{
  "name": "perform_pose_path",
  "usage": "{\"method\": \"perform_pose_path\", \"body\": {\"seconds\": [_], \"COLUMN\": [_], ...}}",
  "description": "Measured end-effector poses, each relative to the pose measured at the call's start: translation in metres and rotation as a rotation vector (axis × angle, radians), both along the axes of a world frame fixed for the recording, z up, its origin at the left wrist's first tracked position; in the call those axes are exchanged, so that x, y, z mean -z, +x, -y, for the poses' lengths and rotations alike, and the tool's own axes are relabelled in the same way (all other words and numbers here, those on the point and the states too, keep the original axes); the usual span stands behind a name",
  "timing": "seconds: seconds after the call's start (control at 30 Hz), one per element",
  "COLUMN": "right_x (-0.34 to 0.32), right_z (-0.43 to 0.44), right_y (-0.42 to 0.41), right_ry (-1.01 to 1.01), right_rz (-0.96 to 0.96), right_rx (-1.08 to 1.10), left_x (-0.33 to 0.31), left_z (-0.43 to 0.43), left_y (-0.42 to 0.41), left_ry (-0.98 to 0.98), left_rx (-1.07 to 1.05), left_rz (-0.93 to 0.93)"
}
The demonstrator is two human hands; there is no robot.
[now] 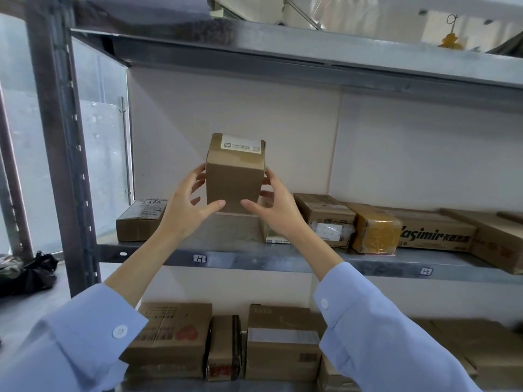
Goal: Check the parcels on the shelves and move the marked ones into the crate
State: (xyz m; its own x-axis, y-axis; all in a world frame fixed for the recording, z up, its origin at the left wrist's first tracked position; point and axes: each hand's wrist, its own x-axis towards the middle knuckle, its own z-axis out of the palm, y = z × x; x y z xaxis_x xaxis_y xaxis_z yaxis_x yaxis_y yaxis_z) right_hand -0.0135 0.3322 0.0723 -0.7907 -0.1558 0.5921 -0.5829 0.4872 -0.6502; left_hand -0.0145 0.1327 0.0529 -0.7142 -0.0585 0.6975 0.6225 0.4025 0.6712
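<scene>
Held parcel: small plain brown carton [233, 182], standing on end, between the two hands in front of the shelf's back wall.
Parcel label: white printed sticker [240, 145] on the carton's upper face; the text is too small to read.
Left hand [186, 205]: grips the carton's left side, with the thumb tip on the lower front face and the fingers curled round the side.
Right hand [276, 206]: grips the carton's right side in a mirrored hold, with the thumb tip on the lower front face.
Parcel seating: the lower edge is over the middle shelf [254, 260]; contact with the surface cannot be determined.
Shelf tag [199, 258]: on the shelf's front edge, directly below the grip.
Left of grip: one flat labelled carton [138, 222] lying on the same shelf.
Right of grip: a taped carton [325, 213] just beside the right hand, then a yellow-taped parcel [376, 233] touching it, then a long printed carton [435, 233] further right.
Below grip: the lower shelf [226, 386] holds a red-printed carton [172, 332], a narrow parcel [223, 346] beside it and a barcoded carton [283, 349], packed side by side.
Sleeves [70, 349]: light blue, buttoned cuffs.
Floor, far left of grip: black bag [28, 273].
</scene>
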Motion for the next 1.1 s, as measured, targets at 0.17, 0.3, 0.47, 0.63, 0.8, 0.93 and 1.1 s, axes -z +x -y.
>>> {"method": "perform_pose_path", "body": {"seconds": [0.17, 0.3, 0.47, 0.63, 0.8, 0.93, 1.1], "right_x": [-0.0019, 0.0006, 0.0019, 0.0031, 0.0058, 0.0070, 0.0036], "right_z": [-0.0042, -0.0041, -0.0031, -0.0020, -0.0044, -0.0044, -0.0043], "right_y": [0.0037, 0.0023, 0.0038, 0.0040, 0.0013, 0.0003, 0.0011], "right_ry": [-0.070, -0.091, -0.087, -0.075, -0.092, -0.118, -0.139], "right_rz": [0.057, 0.102, 0.088, 0.068, 0.064, 0.064, 0.080], "right_rx": [-0.072, -0.111, -0.101, -0.090, -0.075, -0.092, -0.121], "left_x": [-0.0012, -0.0009, 0.0001, 0.0053, 0.0052, 0.0047, 0.0025], "left_z": [0.0010, 0.0029, 0.0020, 0.0000, 0.0009, 0.0029, 0.0040], "left_y": [0.0056, 0.0052, 0.0026, 0.0015, 0.0029, 0.0040, 0.0062], "left_ry": [0.047, 0.073, 0.062, 0.008, -0.009, -0.011, 0.036], "left_rx": [0.038, 0.096, 0.078, 0.040, 0.044, 0.051, 0.097], "left_rz": [-0.001, 0.029, 0.048, 0.034, 0.006, -0.005, 0.012]}}
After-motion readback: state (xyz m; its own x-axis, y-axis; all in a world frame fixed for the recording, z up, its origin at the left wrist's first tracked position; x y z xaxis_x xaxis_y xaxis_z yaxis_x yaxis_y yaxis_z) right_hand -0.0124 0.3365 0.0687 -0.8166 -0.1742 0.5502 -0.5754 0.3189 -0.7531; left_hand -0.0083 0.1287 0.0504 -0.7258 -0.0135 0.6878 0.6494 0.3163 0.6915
